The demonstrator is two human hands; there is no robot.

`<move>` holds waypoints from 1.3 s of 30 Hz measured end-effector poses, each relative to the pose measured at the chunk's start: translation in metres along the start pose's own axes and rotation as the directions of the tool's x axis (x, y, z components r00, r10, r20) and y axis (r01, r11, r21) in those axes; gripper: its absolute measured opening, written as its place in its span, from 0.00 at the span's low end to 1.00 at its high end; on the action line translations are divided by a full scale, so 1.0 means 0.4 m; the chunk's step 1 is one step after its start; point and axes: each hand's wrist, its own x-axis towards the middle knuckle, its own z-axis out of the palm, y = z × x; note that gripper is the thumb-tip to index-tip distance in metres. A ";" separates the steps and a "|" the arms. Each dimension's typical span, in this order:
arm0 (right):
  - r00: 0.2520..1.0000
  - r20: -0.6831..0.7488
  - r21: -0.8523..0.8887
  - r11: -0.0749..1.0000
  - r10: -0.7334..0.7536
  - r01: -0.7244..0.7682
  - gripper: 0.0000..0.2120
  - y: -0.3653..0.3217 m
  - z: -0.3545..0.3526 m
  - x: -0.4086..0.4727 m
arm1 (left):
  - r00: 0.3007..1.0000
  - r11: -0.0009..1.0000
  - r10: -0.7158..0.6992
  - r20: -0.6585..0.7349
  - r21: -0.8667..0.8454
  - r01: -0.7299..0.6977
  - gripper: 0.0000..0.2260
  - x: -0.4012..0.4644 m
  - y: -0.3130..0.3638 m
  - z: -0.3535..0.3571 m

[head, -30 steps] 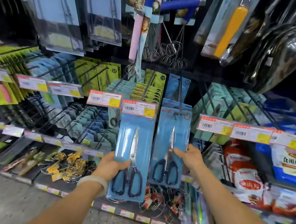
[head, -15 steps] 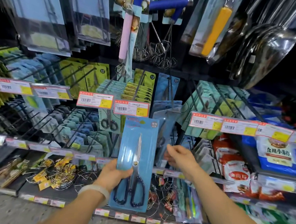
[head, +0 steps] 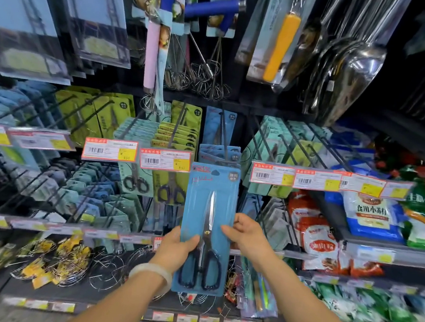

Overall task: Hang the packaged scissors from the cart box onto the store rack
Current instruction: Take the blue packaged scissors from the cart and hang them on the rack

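Note:
A blue card pack of black-handled scissors (head: 210,212) stands upright in front of me, below a black rack hook (head: 224,136). My left hand (head: 175,248) grips its lower left edge, thumb on the front. My right hand (head: 247,235) holds its right edge with fingertips on the card. More of the same blue packs (head: 218,155) hang on that hook just behind the top of the held pack. The cart box is out of sight.
Price tags (head: 165,159) line the hook ends left and right. Green and teal scissors packs (head: 177,136) fill neighbouring hooks. Whisks and steel scoops (head: 350,70) hang above. Food bags (head: 372,215) sit on the right shelf, wire coils (head: 66,263) on the low shelf.
One second ago each hand held a blue pack; the right-hand pack now hangs on the hook. My right hand came back to the remaining pack, which shifted right under the hook.

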 end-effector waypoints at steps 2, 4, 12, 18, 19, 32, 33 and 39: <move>1.000 -0.020 0.005 1.000 -0.007 0.007 0.06 -0.005 -0.007 0.019 | 1.000 0.999 0.022 -0.009 0.030 -0.022 0.11 0.020 0.011 0.009; 0.999 -0.035 0.008 1.000 -0.001 0.001 0.05 -0.007 -0.012 0.033 | 0.999 0.998 0.031 -0.032 0.057 -0.029 0.11 0.037 0.019 0.021; 1.000 -0.014 -0.051 0.998 0.025 -0.025 0.02 0.016 -0.031 0.075 | 0.997 0.988 -0.026 -0.074 0.151 0.037 0.10 0.078 0.005 0.051; 0.997 -0.060 -0.078 0.996 0.042 -0.047 0.09 0.028 -0.031 0.113 | 0.995 0.985 -0.045 -0.091 0.165 0.059 0.12 0.124 -0.005 0.051; 0.996 -0.071 -0.089 0.994 0.049 -0.055 0.09 0.023 -0.029 0.121 | 0.995 0.984 -0.044 -0.089 0.171 0.058 0.12 0.131 0.002 0.052; 0.973 -0.179 -0.388 0.898 0.146 -0.207 0.12 -0.021 -0.021 0.271 | 0.980 0.929 -0.062 -0.187 0.348 0.125 0.23 0.261 0.092 0.080; 0.968 -0.193 -0.409 0.884 0.158 -0.226 0.11 -0.020 -0.018 0.280 | 0.981 0.924 -0.059 -0.185 0.362 0.124 0.23 0.267 0.094 0.082; 0.948 -0.242 -0.445 0.845 0.204 -0.296 0.22 -0.020 -0.014 0.267 | 0.989 0.847 -0.024 -0.146 0.523 0.098 0.29 0.257 0.089 0.084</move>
